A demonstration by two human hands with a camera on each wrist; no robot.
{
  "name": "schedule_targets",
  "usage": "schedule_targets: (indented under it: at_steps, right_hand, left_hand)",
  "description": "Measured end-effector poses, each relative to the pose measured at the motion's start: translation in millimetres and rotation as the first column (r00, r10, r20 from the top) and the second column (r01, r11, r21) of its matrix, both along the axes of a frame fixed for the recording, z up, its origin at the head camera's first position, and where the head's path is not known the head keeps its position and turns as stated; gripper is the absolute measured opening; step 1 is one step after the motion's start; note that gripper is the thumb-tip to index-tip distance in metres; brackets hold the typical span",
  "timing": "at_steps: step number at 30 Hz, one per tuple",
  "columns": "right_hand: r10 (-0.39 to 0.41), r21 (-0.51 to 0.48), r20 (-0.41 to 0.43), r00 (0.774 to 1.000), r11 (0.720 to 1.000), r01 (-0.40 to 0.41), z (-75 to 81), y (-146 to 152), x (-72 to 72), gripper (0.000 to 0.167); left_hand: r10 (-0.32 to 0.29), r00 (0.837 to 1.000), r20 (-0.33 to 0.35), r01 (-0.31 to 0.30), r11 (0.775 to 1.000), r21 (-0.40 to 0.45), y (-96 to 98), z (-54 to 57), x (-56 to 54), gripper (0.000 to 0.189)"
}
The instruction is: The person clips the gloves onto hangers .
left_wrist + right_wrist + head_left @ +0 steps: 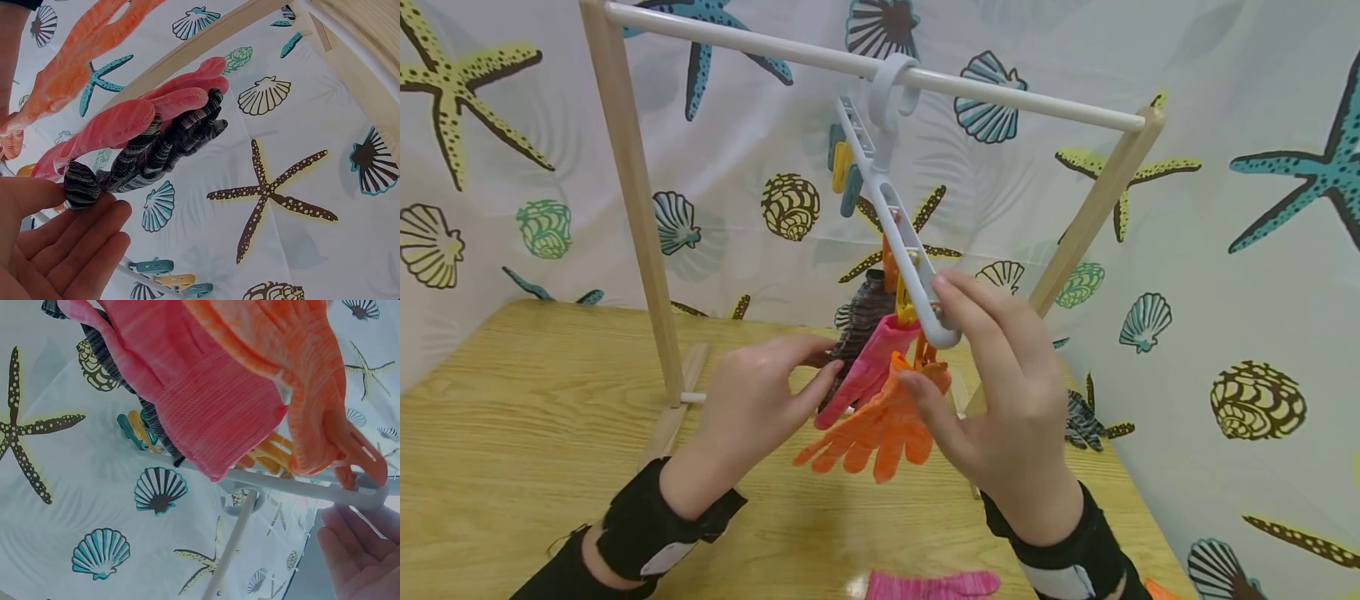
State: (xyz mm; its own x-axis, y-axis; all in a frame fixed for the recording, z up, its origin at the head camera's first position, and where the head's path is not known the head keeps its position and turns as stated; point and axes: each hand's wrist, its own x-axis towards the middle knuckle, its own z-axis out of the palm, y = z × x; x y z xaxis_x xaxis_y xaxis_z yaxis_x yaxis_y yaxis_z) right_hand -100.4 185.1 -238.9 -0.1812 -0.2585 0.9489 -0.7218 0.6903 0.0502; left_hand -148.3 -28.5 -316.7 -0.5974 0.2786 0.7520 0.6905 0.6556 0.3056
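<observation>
From a light grey clip hanger (880,179) hang three knit gloves side by side: a dark grey-black glove (867,310), a pink glove (872,367) and an orange glove (880,425). My left hand (760,408) pinches the black glove; in the left wrist view its small thumb tip (81,185) sits between my thumb and fingers. My right hand (1015,375) is at the hanger's near end, its fingertips touching the bar and the thumb overlapping the orange glove's cuff. An orange clip (356,450) grips that cuff, and a yellow clip (906,302) the pink one.
The hanger hooks over the white rod (1022,102) of a wooden stand (632,192). Unused clips (842,171) hang at its far end. On the wooden table (535,417) lie a pink glove (932,585) at the front and a dark glove (1082,421) at right.
</observation>
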Motion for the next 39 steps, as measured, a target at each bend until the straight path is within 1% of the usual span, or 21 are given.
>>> schedule_targets:
  at_steps: [2,5,11,18,22,27,30,34,37,39]
  right_hand:
    - [-0.02,0.037,-0.022,1.0,0.999,0.021,-0.8,-1,1.7,0.054]
    - [-0.022,0.049,-0.026,0.999,0.999,0.023,-1.9,-1,1.2,0.045]
    - [-0.029,0.047,-0.028,0.999,0.998,0.03,-3.9,3,-1.1,0.039]
    - [-0.006,-0.009,-0.036,0.999,1.0,0.006,-5.4,6,-1.5,0.03]
    - [-0.017,-0.037,-0.038,0.999,0.999,0.016,-6.3,9,-0.6,0.029]
    - [-0.013,-0.08,-0.052,0.999,0.997,0.009,-6.1,13,-0.6,0.029]
    - [0.001,-0.106,-0.056,0.998,0.994,-0.007,-5.6,16,-0.5,0.028]
    - [-0.012,-0.129,-0.047,0.999,0.992,0.006,-5.2,22,1.5,0.027]
    - [-0.038,-0.143,-0.043,0.998,0.989,0.032,-4.6,27,3.2,0.022]
    - [-0.055,-0.152,-0.044,0.998,0.987,0.047,-4.4,30,3.6,0.023]
  left_hand:
    - [-0.008,1.0,-0.005,0.008,1.0,-0.005,1.4,0.8,-0.3,0.022]
    - [-0.014,1.0,-0.005,0.014,1.0,-0.012,3.0,1.9,-0.1,0.023]
    - [-0.009,1.0,0.012,0.01,0.999,-0.031,4.3,2.8,0.4,0.024]
    - [-0.01,1.0,0.002,0.01,1.0,-0.025,1.1,4.8,-2.7,0.022]
    - [-0.001,1.0,-0.023,0.0,0.999,-0.039,-1.5,8.2,-6.3,0.019]
    - [0.007,0.997,-0.072,-0.013,0.997,-0.076,-6.9,14.4,-14.9,0.018]
    - [0.016,0.996,-0.089,-0.025,0.994,-0.102,-11.2,19.1,-23.0,0.019]
    - [0.04,0.995,-0.09,-0.051,0.991,-0.122,-16.8,27.0,-35.7,0.019]
    - [0.071,0.994,-0.084,-0.081,0.989,-0.128,-20.8,34.2,-44.3,0.021]
    - [0.09,0.993,-0.082,-0.099,0.987,-0.125,-23.1,39.5,-49.2,0.023]
